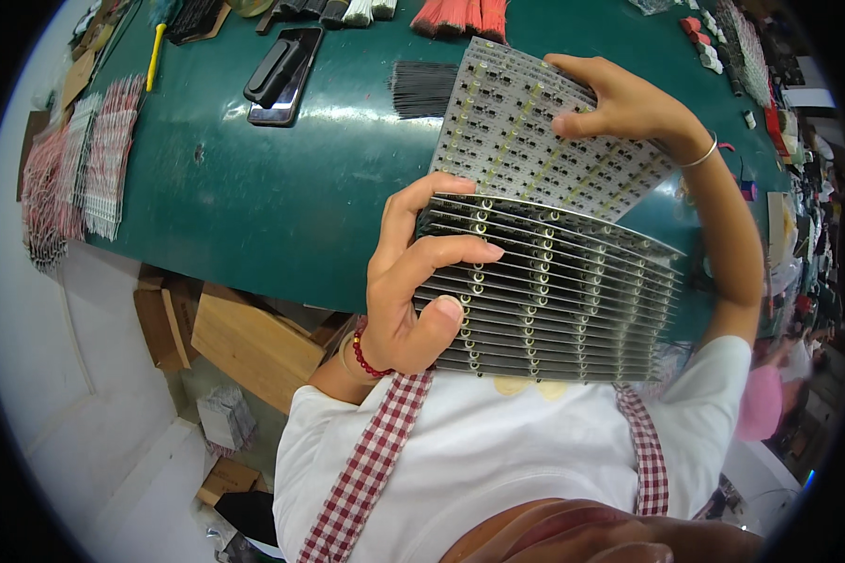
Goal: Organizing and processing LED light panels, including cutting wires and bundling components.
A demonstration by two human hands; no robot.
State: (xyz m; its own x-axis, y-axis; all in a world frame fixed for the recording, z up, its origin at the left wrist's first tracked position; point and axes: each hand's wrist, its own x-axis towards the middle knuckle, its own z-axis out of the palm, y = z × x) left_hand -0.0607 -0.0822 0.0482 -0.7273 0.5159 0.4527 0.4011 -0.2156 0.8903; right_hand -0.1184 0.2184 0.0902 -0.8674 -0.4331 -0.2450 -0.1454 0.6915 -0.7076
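My left hand (418,281) is closed around the left edge of a thick stack of circuit boards (554,300), held edge-on close to my chest. Rows of small pale round parts show in the gaps between these boards. Just beyond, my right hand (620,103) grips more circuit boards (516,131), grey panels dotted with black chips and yellowish strips. Its thumb lies on their face and its fingers reach over the far edge. The lower edge of these panels meets the top of the stack. To their left, a bundle of black wires (422,89) lies on the green table.
The green table (253,206) has a phone with a black object on it (282,80), a yellow-handled tool (156,56) and red-and-white wire bundles (108,155). Red wire bundles (460,17) lie at the far edge. Cardboard boxes (253,342) stand below the table at left.
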